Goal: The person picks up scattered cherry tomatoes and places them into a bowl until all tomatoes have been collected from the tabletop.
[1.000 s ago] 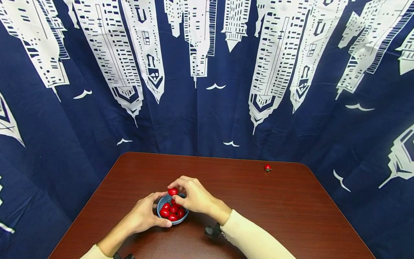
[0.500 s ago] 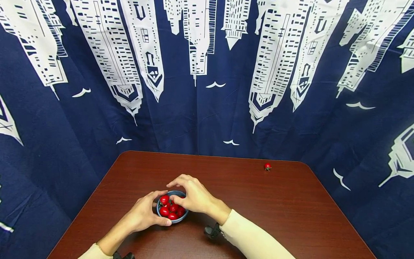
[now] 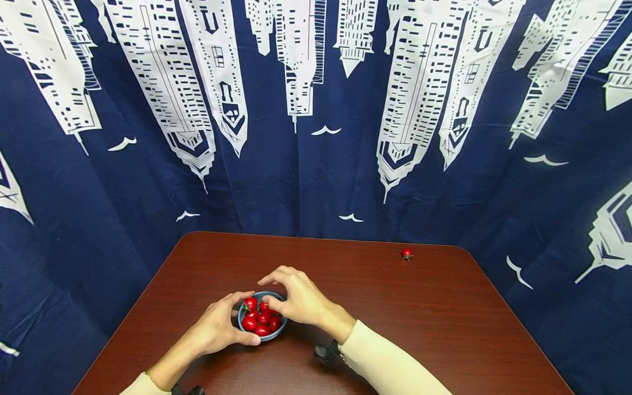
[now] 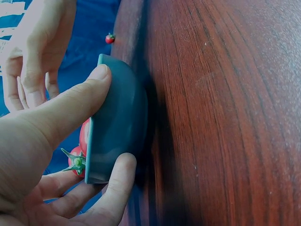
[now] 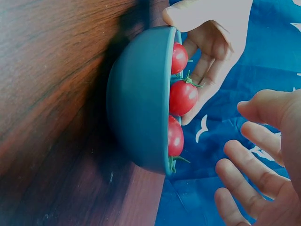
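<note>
A small blue bowl (image 3: pixel 270 338) stands on the table, filled with several red cherry tomatoes (image 3: pixel 263 317), some with green stems. My left hand (image 3: pixel 217 327) grips the bowl from its left side; in the left wrist view the thumb lies on its rim and a finger presses its outer wall (image 4: pixel 122 113). Over the bowl's right edge hovers my right hand (image 3: pixel 303 299), thumb and fingers spread apart. The right wrist view shows nothing between those fingers (image 5: pixel 251 165), which are beside the tomatoes (image 5: pixel 183 97) at the rim.
One lone cherry tomato (image 3: pixel 407 253) lies near the far right edge of the brown wooden table (image 3: pixel 395 318). Behind and around the table hangs a dark blue curtain (image 3: pixel 276 181) printed with white buildings.
My right hand has let go of a cherry tomato it pinched above the bowl, and its fingers have parted. A tomato now shows at the bowl's back left. The left hand keeps its grip.
</note>
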Demonstrator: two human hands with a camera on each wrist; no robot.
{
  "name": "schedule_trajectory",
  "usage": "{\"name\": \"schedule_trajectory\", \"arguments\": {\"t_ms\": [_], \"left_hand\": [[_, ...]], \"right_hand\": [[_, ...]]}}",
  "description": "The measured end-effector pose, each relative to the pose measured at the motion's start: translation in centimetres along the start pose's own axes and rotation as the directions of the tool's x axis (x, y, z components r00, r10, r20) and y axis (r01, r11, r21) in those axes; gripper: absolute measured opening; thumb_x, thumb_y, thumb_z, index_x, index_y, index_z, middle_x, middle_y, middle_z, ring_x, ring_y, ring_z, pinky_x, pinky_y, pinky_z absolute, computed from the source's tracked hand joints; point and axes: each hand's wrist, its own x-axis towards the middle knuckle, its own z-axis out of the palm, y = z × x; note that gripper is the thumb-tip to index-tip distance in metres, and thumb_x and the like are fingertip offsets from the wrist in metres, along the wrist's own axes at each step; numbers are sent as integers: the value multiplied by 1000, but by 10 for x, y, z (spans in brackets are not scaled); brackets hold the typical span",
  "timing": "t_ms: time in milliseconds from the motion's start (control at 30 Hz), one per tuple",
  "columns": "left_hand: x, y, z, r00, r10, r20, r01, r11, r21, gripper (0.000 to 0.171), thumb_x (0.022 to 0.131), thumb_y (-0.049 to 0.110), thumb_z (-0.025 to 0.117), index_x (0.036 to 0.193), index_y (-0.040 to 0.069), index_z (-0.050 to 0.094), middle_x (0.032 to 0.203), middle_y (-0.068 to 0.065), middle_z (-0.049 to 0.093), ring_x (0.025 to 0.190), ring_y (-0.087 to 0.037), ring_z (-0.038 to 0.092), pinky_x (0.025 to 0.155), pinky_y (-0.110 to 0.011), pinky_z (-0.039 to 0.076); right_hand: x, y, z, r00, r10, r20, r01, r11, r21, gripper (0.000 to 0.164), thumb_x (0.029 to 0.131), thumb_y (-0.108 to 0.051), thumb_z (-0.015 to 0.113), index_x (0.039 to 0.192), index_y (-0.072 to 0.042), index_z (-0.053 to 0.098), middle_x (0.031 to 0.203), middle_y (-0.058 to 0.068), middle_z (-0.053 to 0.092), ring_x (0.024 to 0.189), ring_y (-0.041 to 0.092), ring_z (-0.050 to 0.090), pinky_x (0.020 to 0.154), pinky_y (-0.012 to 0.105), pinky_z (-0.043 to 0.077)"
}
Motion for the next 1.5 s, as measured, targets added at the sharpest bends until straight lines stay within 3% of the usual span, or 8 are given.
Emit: {"name": "schedule_trajectory", "arguments": {"t_ms": [233, 467, 600, 1167, 1500], "left_hand": [[-2, 1, 1, 1000, -15, 11, 15, 1000, -10, 108, 73, 25, 114, 166, 11, 62, 162, -18, 68, 130, -37, 81, 105, -58, 67], [-3, 4, 0, 1000, 8, 10, -8, 999, 34, 109, 74, 28, 114, 168, 9, 62, 157, -16, 70, 133, -35, 77, 114, -64, 61], [-3, 6, 0, 1000, 17, 8, -17, 998, 53, 110, 73, 30, 114, 168, 9, 62, 156, -15, 71, 134, -34, 76, 116, -66, 59], [-2, 5, 0, 1000, -10, 4, 10, 1000, 7, 109, 70, 24, 115, 165, 9, 63, 160, -17, 69, 129, -33, 81, 107, -55, 66], [0, 6, 0, 1000, -18, 8, 18, 1000, -2, 109, 69, 22, 115, 164, 11, 63, 162, -17, 68, 130, -35, 81, 108, -58, 65]], "right_hand": [[-4, 6, -4, 1000, -9, -30, 9, 1000, -24, 32, 105, -18, 85, 137, -15, 83, 132, 5, 83, 121, 28, 79, 107, 37, 65], [-12, 14, -15, 998, -6, -57, 4, 1000, -21, 31, 105, -18, 85, 135, -13, 83, 130, 4, 84, 119, 31, 79, 106, 41, 66], [-17, 19, -22, 996, 12, -85, -16, 999, -41, 30, 104, -17, 86, 134, -15, 83, 127, 0, 84, 116, 24, 78, 105, 40, 66], [-36, 51, -43, 989, 82, -123, -84, 996, -10, 31, 103, -14, 85, 134, -11, 83, 129, 7, 84, 120, 33, 80, 107, 56, 65], [-58, 74, -68, 967, 168, -190, -177, 984, -31, 32, 102, -13, 89, 133, -13, 83, 130, 6, 83, 118, 33, 83, 106, 56, 67]]}}
